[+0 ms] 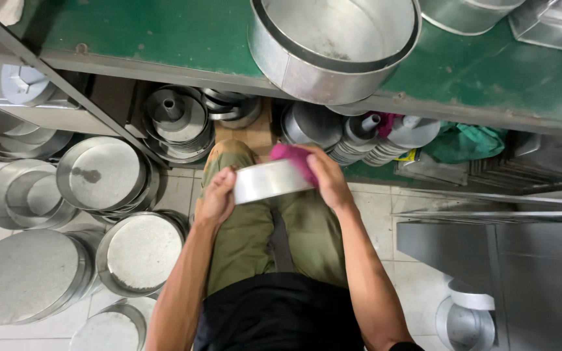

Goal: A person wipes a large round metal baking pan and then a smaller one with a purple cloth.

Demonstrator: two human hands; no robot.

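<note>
Left hand [216,195] curled, gripping; right hand [328,179] seemingly pressing, fingers bent.

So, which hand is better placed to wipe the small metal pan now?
Probably the right hand: it already presses the pink cloth against the round metal pan. The left hand only grips the pan's other side.

Round shiny metal pan [269,181], held on edge above the lap, pink cloth [292,158] pressed against its rim
</note>
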